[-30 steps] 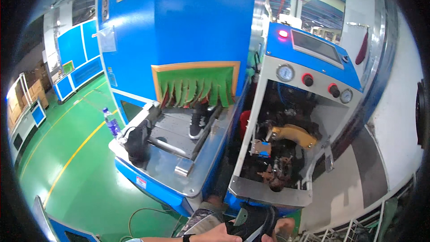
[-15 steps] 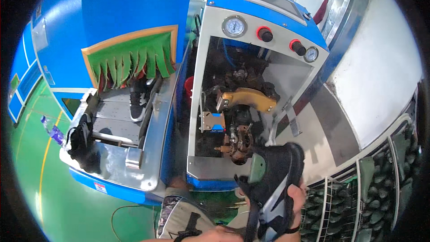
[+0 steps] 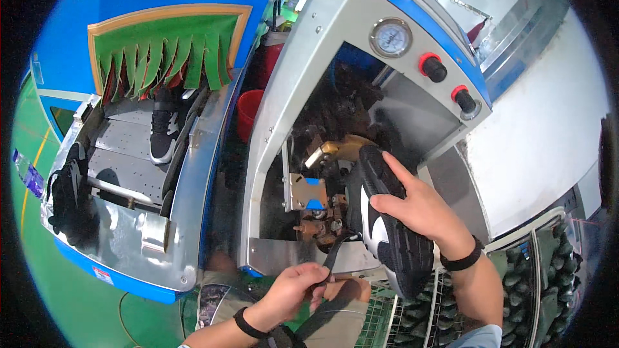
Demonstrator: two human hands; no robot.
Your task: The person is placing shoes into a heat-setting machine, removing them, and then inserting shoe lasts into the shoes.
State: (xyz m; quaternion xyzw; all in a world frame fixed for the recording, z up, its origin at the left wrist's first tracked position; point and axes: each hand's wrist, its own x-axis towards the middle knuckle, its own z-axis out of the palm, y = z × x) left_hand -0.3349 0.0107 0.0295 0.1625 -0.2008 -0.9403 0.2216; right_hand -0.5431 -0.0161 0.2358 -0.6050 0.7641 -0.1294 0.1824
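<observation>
My right hand (image 3: 422, 209) is closed around a black shoe (image 3: 407, 261) with white side panels. The shoe is tilted, its dark ribbed sole facing right, and one end reaches into the machine's opening in front of the metal fittings. Between the fingertips of my left hand (image 3: 298, 287) is a dark strap (image 3: 333, 258) that runs up to the shoe; whether it is a lace or a tongue I cannot tell. A brass-coloured curved pad (image 3: 345, 148) sits behind the shoe, partly hidden by it.
The white-and-blue machine (image 3: 303, 77) carries a gauge (image 3: 391, 37) and red-ringed knobs. Left of it, a conveyor (image 3: 122, 148) holds black-and-white shoes under a green strip curtain (image 3: 161, 51). A red bucket (image 3: 248, 113) stands between them. A wire rack (image 3: 516, 283) holds several dark green pieces.
The shoe has moved up to the machine's opening and turned so its sole shows. My left hand has come up with the strap pinched, and the view has shifted.
</observation>
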